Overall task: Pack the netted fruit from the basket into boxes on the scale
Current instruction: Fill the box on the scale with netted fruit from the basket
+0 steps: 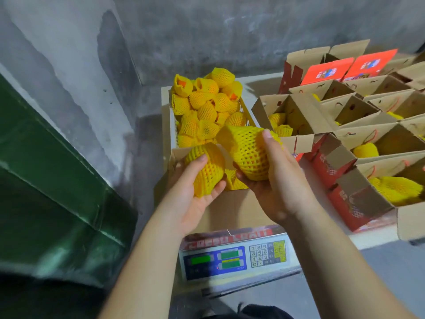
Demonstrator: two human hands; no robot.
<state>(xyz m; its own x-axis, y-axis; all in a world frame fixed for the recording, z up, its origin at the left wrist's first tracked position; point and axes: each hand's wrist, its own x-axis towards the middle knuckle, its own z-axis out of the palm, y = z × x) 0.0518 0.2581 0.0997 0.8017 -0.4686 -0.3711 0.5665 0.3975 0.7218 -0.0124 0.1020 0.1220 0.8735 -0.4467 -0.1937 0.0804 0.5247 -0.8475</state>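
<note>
1. At the centre of the frame the left hand (193, 192) cups a netted fruit (207, 168) from below, fingers curled round its yellow foam net.
2. Just to its right, the right hand (273, 180) grips a second, larger netted fruit (249, 153), thumb lying up its side.
3. Both fruits hang above an open cardboard box (232, 208) that sits on the scale (236, 259) at lower centre; another yellow net (234, 181) lies inside the box.
4. Above the hands, the basket (247, 111) is heaped with more netted fruit.
5. On the right of the frame, rows of open boxes (368, 139) stand on the white bench (372, 236), several holding yellow-netted fruit.
</note>
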